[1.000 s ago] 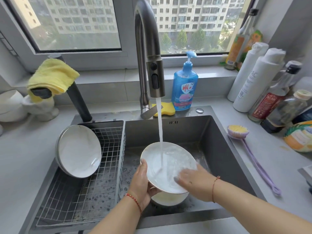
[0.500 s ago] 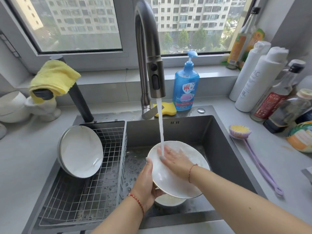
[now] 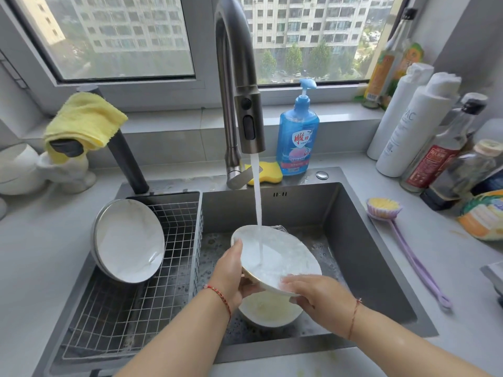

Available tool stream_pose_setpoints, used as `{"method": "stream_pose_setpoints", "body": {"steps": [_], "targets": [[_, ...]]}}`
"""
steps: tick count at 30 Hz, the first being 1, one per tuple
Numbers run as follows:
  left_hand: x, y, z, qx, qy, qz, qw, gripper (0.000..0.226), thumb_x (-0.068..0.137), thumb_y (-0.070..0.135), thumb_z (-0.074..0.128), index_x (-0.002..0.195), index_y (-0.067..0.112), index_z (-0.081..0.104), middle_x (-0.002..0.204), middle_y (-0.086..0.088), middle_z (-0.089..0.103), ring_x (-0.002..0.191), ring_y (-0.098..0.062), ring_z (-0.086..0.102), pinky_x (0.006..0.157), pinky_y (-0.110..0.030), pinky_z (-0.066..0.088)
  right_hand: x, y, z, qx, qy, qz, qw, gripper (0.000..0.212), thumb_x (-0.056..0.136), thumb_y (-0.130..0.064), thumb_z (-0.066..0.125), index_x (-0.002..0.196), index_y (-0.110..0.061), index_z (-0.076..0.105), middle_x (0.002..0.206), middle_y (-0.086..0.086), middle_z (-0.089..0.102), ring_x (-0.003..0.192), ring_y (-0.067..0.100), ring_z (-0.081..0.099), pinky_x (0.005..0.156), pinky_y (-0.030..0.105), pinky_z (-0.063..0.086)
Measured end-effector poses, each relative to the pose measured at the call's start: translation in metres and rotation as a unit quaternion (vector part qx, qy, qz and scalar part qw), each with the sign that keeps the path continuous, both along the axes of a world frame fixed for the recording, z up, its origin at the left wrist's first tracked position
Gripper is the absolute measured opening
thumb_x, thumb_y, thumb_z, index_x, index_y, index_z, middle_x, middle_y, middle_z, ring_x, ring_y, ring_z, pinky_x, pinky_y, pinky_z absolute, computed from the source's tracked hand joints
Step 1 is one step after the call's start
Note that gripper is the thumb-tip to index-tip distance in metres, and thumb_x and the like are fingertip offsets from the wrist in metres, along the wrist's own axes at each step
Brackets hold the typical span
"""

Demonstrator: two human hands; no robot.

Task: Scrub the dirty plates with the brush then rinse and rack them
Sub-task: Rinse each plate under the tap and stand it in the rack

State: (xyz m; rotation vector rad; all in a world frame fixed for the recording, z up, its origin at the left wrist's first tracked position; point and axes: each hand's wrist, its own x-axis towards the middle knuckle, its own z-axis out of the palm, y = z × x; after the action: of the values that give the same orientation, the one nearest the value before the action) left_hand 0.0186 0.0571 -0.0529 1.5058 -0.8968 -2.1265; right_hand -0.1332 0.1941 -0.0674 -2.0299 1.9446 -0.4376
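Note:
A white plate tilts under the running water from the tap over the sink. My left hand grips its left rim, thumb on the face. My right hand lies with flat fingers on the plate's near right edge. Beneath them a dirty bowl-like plate sits on the sink floor. Two clean plates lean in the wire rack on the left. The purple brush lies on the counter right of the sink.
A blue soap bottle and yellow sponge stand behind the sink. Several bottles crowd the right counter. A yellow cloth hangs on a dark spout at the left, next to white crockery.
My right hand slid from the plate's upper middle down to its near right edge. The plate tilted more toward the left, and the water now strikes its bare face.

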Motion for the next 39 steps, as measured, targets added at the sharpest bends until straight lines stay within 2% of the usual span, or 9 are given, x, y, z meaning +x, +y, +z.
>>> {"method": "stream_pose_setpoints", "body": {"steps": [4,9,14,17,20,24,30,33,39], "targets": [[-0.004,-0.004,0.010,-0.036,-0.024,-0.039,0.998,0.050,0.097,0.057,0.044,0.112,0.013,0.064,0.091,-0.013,0.067,0.077,-0.028,0.068,0.064,-0.036,0.059,0.006,-0.008,0.011,0.004,-0.089,-0.060,0.994,0.029,0.089,-0.017,0.061,0.117,-0.022,0.068,0.115,-0.008,0.069,0.102,0.013,0.064,0.091,0.016,0.046],[-0.017,0.007,0.016,-0.101,-0.015,-0.092,0.991,0.034,0.101,0.046,0.045,0.114,0.020,0.062,0.113,-0.010,0.067,0.096,-0.024,0.066,0.075,-0.038,0.056,0.005,-0.022,0.017,0.049,-0.239,-0.156,0.957,0.015,0.089,-0.019,0.062,0.095,-0.006,0.069,0.087,0.013,0.067,0.081,0.023,0.060,0.075,0.040,0.049],[-0.029,0.016,0.011,-0.231,-0.130,-0.147,0.953,0.053,0.084,0.059,0.046,0.124,0.025,0.054,0.123,-0.003,0.056,0.106,-0.021,0.060,0.094,-0.047,0.052,0.014,-0.029,0.021,0.073,-0.336,-0.202,0.917,0.019,0.090,-0.020,0.060,0.082,-0.036,0.065,0.083,-0.003,0.069,0.080,0.015,0.064,0.073,0.032,0.052],[-0.028,0.011,0.013,-0.260,-0.142,-0.155,0.943,0.040,0.096,0.051,0.044,0.120,0.021,0.052,0.121,-0.006,0.056,0.106,-0.022,0.058,0.092,-0.041,0.050,0.016,-0.031,0.024,0.085,-0.360,-0.207,0.906,0.024,0.092,-0.018,0.060,0.081,-0.039,0.062,0.082,-0.011,0.067,0.079,0.010,0.063,0.064,0.016,0.048],[-0.028,0.000,0.013,-0.245,-0.145,-0.152,0.947,0.048,0.097,0.056,0.039,0.127,0.020,0.047,0.124,-0.007,0.055,0.111,-0.025,0.055,0.095,-0.041,0.047,0.015,-0.029,0.028,0.108,-0.361,-0.198,0.905,0.019,0.092,-0.019,0.061,0.079,-0.033,0.062,0.076,-0.012,0.063,0.072,0.006,0.060,0.058,0.011,0.044],[-0.027,-0.006,0.018,-0.218,-0.122,-0.167,0.954,0.049,0.095,0.060,0.037,0.130,0.027,0.045,0.129,0.000,0.052,0.115,-0.022,0.050,0.105,-0.048,0.042,0.009,-0.026,0.031,0.110,-0.414,-0.201,0.881,0.012,0.090,-0.016,0.063,0.099,-0.015,0.071,0.095,0.011,0.072,0.085,0.023,0.067,0.073,0.033,0.055],[-0.024,-0.022,-0.012,-0.185,-0.102,-0.150,0.966,0.089,0.065,0.087,0.032,0.136,0.035,0.045,0.132,0.001,0.057,0.122,-0.024,0.053,0.106,-0.054,0.042,0.001,-0.022,0.032,0.091,-0.536,-0.197,0.816,0.019,0.083,-0.022,0.070,0.098,-0.010,0.072,0.089,0.004,0.072,0.079,0.017,0.068,0.069,0.030,0.057],[-0.014,-0.022,-0.002,-0.163,-0.111,-0.145,0.970,0.077,0.079,0.081,0.032,0.134,0.032,0.050,0.132,0.001,0.058,0.121,-0.024,0.055,0.106,-0.051,0.042,-0.001,-0.022,0.028,0.063,-0.605,-0.186,0.772,0.054,0.060,-0.039,0.073,0.101,-0.004,0.071,0.093,0.013,0.072,0.083,0.024,0.068,0.067,0.033,0.057],[0.001,-0.016,0.003,-0.058,-0.113,-0.111,0.986,0.047,0.102,0.053,0.033,0.129,0.020,0.053,0.117,-0.003,0.062,0.098,-0.023,0.054,0.083,-0.038,0.046,-0.004,-0.029,0.017,0.035,-0.731,-0.166,0.661,0.065,0.046,-0.039,0.092,0.100,-0.006,0.074,0.102,0.020,0.071,0.089,0.032,0.069,0.070,0.040,0.058]]}}
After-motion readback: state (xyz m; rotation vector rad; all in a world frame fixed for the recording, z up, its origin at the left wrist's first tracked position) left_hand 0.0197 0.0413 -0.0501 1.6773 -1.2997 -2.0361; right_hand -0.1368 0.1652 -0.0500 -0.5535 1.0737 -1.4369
